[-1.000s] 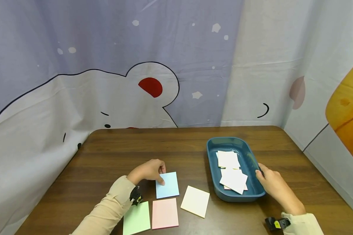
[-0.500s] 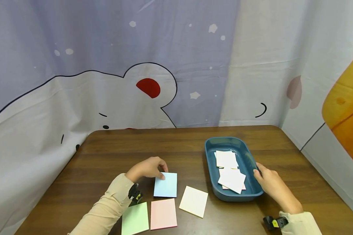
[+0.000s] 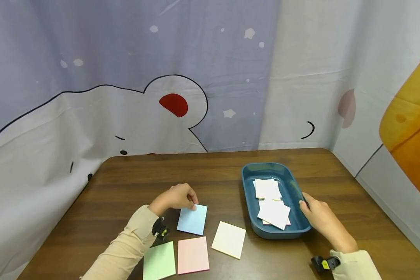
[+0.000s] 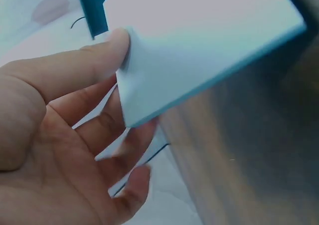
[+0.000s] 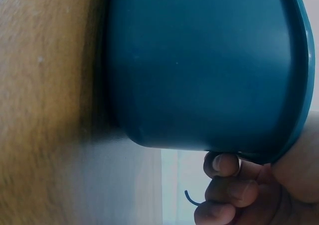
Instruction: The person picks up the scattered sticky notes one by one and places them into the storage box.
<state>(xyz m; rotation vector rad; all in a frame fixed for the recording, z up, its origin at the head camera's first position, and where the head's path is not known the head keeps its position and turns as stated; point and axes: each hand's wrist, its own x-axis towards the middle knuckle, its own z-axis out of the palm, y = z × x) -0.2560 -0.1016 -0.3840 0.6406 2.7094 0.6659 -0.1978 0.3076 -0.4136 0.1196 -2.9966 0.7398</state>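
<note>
Thumb and fingers of the left hand (image 3: 177, 197) pinch the pale blue note pad (image 3: 192, 221) at its far edge, the hand only slightly parted around it. The pad appears raised above the table (image 3: 161, 171), beyond the pink note pad (image 3: 193, 255) and left of the teal bin (image 3: 278, 235). The right hand (image 3: 321, 216) grips the bin's right rim, fingers curled beneath the lip. Caution: a one-edge pinch may let the pad pivot or slip if thumb pressure drops. Carried low toward the bin, it could catch the cream note pad (image 3: 229, 240) or strike the bin wall. An uneven pull on the rim could tip or slide the bin and shift the loose white squares (image 3: 274, 214) inside. Materials: bin, smooth, apparently moulded plastic, rounded corners, narrow lip; pads, including the green note pad (image 3: 160, 259), flat matte squares with crisp corners; table, brown with wood grain, solid or laminate cannot be told.
</note>
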